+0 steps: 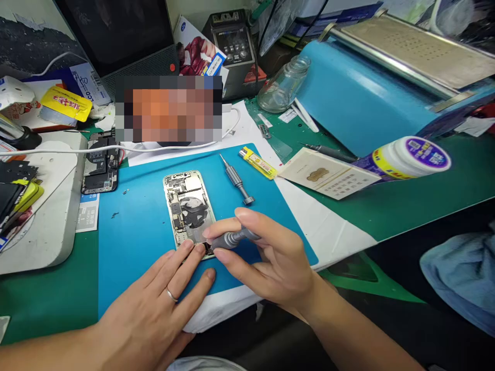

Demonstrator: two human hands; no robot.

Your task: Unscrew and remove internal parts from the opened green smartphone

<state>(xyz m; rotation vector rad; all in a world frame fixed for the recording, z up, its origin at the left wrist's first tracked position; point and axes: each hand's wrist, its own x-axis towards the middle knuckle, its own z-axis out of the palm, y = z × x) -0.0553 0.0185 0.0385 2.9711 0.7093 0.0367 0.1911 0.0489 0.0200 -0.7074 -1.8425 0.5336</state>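
Blue and smooth, a rectangular work mat (133,237) fills the centre of the frame, and on its middle lies an opened pale-rimmed phone body with exposed circuitry (193,211). At lower centre, the left hand (154,293) (a silver ring (171,295) circles one finger) lies palm down, fingers loosely spread, two touching the phone's near end. The right hand (276,263) pinches a dark grey ridged screwdriver (228,240), its tip hidden there. Above it, a second slim grey screwdriver (236,180) lies on the mat.
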